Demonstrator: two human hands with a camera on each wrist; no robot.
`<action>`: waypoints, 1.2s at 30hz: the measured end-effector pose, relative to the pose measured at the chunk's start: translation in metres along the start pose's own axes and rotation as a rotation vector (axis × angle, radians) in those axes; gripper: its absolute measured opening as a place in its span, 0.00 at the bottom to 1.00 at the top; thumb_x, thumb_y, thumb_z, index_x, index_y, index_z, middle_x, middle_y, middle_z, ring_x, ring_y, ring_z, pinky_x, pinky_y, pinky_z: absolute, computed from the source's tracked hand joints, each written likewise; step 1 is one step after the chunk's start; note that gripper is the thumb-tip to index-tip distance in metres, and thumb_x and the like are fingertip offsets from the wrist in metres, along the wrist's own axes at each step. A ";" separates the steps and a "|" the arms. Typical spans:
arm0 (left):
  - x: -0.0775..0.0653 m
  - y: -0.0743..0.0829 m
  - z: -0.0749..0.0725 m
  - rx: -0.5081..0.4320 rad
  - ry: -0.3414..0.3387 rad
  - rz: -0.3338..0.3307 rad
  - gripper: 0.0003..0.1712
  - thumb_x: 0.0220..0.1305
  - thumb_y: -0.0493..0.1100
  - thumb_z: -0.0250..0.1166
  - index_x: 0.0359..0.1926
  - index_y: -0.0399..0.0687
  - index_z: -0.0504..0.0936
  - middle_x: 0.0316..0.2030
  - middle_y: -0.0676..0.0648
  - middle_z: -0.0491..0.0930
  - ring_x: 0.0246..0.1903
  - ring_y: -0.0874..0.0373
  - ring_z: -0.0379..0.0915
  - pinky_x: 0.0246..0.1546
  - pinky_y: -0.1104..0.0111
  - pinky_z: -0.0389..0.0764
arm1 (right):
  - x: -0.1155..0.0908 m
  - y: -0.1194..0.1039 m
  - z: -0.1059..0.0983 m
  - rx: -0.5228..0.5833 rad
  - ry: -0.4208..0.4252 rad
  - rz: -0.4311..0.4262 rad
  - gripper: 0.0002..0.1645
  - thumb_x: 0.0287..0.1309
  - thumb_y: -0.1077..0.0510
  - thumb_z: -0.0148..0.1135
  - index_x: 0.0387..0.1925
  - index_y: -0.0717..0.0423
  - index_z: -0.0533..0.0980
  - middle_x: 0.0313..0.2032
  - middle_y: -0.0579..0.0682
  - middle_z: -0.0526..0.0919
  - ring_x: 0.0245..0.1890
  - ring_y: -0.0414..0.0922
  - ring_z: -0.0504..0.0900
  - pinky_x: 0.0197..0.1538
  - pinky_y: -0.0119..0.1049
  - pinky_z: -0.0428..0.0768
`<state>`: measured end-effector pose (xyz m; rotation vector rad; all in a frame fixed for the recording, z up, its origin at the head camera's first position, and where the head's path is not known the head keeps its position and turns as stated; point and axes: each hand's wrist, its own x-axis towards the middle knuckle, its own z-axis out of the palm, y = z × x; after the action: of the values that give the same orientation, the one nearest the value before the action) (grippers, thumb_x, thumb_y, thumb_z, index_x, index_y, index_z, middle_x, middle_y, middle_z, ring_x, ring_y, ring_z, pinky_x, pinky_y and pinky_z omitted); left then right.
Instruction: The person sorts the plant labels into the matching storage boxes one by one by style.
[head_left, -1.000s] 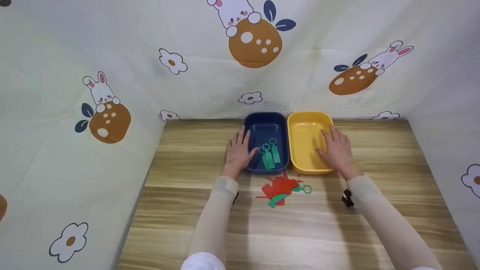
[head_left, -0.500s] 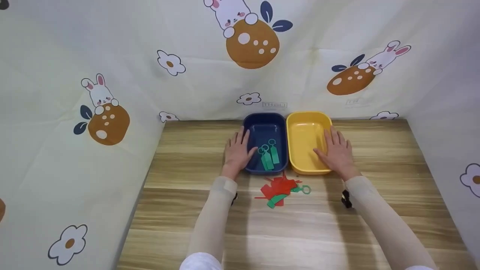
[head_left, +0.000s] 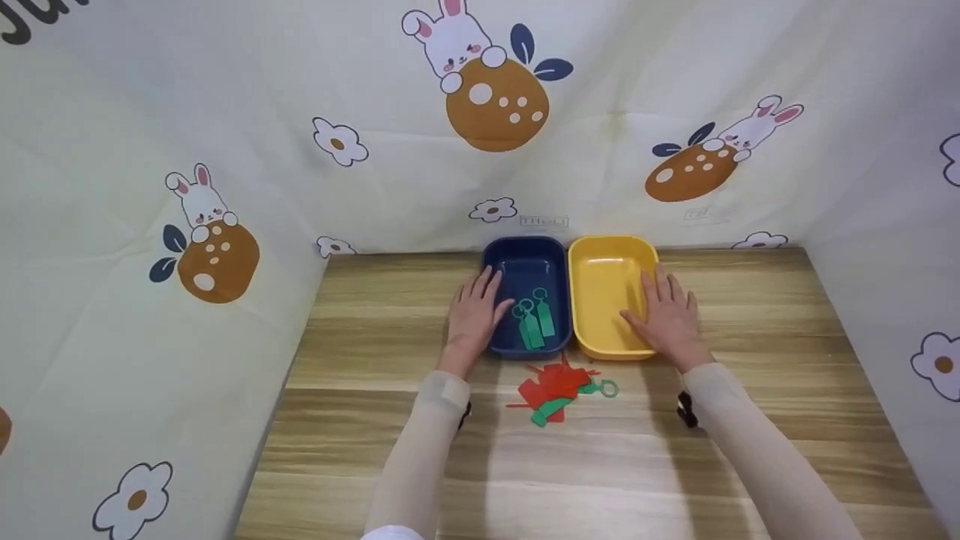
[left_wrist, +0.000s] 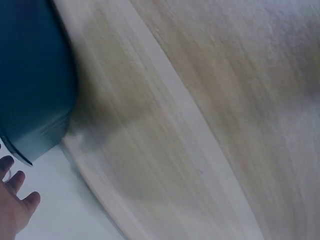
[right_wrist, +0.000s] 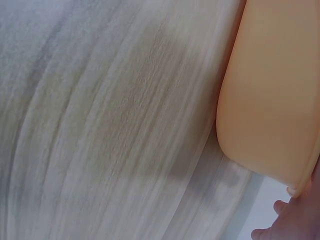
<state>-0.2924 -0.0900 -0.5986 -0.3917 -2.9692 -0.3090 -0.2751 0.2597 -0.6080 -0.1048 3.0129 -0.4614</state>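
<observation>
A dark blue plastic tray (head_left: 525, 259) and a yellow tray (head_left: 607, 292) stand side by side against the back wall. Inside the blue one lie several green tags with ring ends (head_left: 534, 322). My left hand (head_left: 472, 319) rests along its left rim, fingers straight and thumb reaching over the inside. Along the right rim of the yellow tray lies my right hand (head_left: 670, 319), its fingers extended and its thumb over the interior. In front of the trays is a pile of red tags (head_left: 553, 382) mixed with green ones (head_left: 551, 411). Both wrist views show fingers beside the tray walls.
The trays and pile sit on a wood-grain table (head_left: 600, 472). Pale cloth (head_left: 390, 195) printed with rabbits and flowers encloses the left, back and right sides. A black wrist camera (head_left: 686, 411) hangs under the right forearm.
The head view has tilted up slightly, shifting the scene down. My right fingers have straightened along the yellow tray's side, its thumb further inward. The left hand keeps its place; the tags have not moved.
</observation>
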 end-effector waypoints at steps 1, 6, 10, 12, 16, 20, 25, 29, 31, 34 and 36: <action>-0.001 0.001 -0.001 -0.001 0.008 0.013 0.37 0.73 0.65 0.47 0.75 0.54 0.62 0.75 0.47 0.61 0.73 0.45 0.59 0.73 0.52 0.61 | 0.000 0.000 0.000 0.000 -0.002 0.000 0.54 0.67 0.34 0.51 0.79 0.56 0.41 0.79 0.62 0.35 0.77 0.67 0.41 0.73 0.72 0.43; -0.007 0.010 -0.010 -0.021 0.032 0.092 0.34 0.74 0.61 0.50 0.74 0.51 0.65 0.74 0.46 0.63 0.72 0.45 0.61 0.73 0.52 0.63 | -0.002 -0.001 0.001 -0.007 -0.001 0.001 0.54 0.68 0.34 0.51 0.79 0.56 0.40 0.79 0.62 0.35 0.77 0.67 0.41 0.72 0.72 0.43; -0.015 0.018 -0.019 -0.042 0.005 0.145 0.33 0.74 0.60 0.51 0.74 0.52 0.65 0.74 0.46 0.63 0.73 0.46 0.60 0.73 0.54 0.62 | -0.002 0.000 0.001 -0.012 0.003 0.003 0.54 0.67 0.34 0.52 0.79 0.56 0.40 0.79 0.62 0.36 0.77 0.67 0.41 0.72 0.72 0.43; -0.022 0.022 -0.024 -0.048 -0.014 0.166 0.33 0.74 0.60 0.51 0.74 0.53 0.65 0.75 0.48 0.63 0.73 0.47 0.60 0.74 0.55 0.62 | -0.001 -0.001 0.001 -0.004 0.004 0.000 0.54 0.67 0.35 0.52 0.79 0.56 0.40 0.79 0.62 0.36 0.77 0.67 0.42 0.72 0.72 0.42; -0.039 0.030 -0.034 -0.060 -0.026 0.215 0.32 0.74 0.59 0.52 0.74 0.55 0.65 0.75 0.50 0.61 0.74 0.51 0.58 0.75 0.57 0.60 | -0.001 0.000 0.002 0.013 0.001 -0.007 0.54 0.67 0.35 0.53 0.79 0.56 0.41 0.79 0.62 0.37 0.77 0.67 0.41 0.72 0.73 0.41; -0.054 0.038 -0.040 -0.082 -0.006 0.268 0.32 0.73 0.57 0.56 0.73 0.56 0.66 0.75 0.50 0.62 0.73 0.52 0.61 0.74 0.60 0.62 | -0.001 0.001 0.003 0.013 0.000 -0.009 0.54 0.67 0.36 0.54 0.79 0.56 0.41 0.79 0.62 0.37 0.77 0.67 0.41 0.71 0.74 0.41; -0.070 0.044 -0.042 -0.114 0.002 0.305 0.30 0.72 0.58 0.56 0.71 0.57 0.69 0.73 0.51 0.65 0.70 0.54 0.65 0.70 0.62 0.68 | -0.002 0.001 0.003 -0.002 -0.010 -0.001 0.54 0.67 0.36 0.53 0.79 0.56 0.40 0.79 0.62 0.35 0.77 0.67 0.41 0.71 0.74 0.40; -0.081 0.048 -0.040 -0.152 -0.036 0.305 0.28 0.72 0.56 0.58 0.70 0.58 0.71 0.71 0.52 0.69 0.68 0.55 0.68 0.68 0.62 0.71 | -0.003 0.000 0.004 -0.014 -0.023 -0.002 0.54 0.67 0.35 0.52 0.79 0.56 0.39 0.79 0.62 0.34 0.77 0.67 0.40 0.71 0.74 0.40; -0.086 0.051 -0.038 -0.174 -0.085 0.293 0.28 0.71 0.56 0.59 0.69 0.58 0.72 0.70 0.53 0.70 0.67 0.55 0.69 0.67 0.61 0.72 | -0.004 0.000 0.004 -0.016 -0.024 -0.002 0.55 0.67 0.35 0.52 0.79 0.56 0.39 0.79 0.62 0.34 0.77 0.67 0.40 0.71 0.74 0.40; -0.092 0.055 -0.035 -0.173 -0.173 0.281 0.27 0.72 0.55 0.59 0.68 0.60 0.73 0.67 0.54 0.73 0.66 0.57 0.71 0.66 0.62 0.74 | -0.005 0.000 0.004 -0.021 -0.019 -0.003 0.55 0.67 0.34 0.52 0.79 0.56 0.39 0.79 0.62 0.35 0.77 0.67 0.41 0.71 0.74 0.41; -0.095 0.057 -0.033 -0.163 -0.210 0.285 0.25 0.72 0.55 0.59 0.67 0.60 0.74 0.66 0.54 0.76 0.64 0.57 0.73 0.64 0.62 0.75 | -0.005 0.000 0.003 -0.026 -0.019 -0.003 0.55 0.67 0.34 0.51 0.79 0.56 0.39 0.79 0.62 0.35 0.77 0.67 0.41 0.71 0.74 0.41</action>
<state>-0.1827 -0.0665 -0.5714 -0.9081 -3.0380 -0.5049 -0.2695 0.2595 -0.6107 -0.1155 3.0014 -0.4198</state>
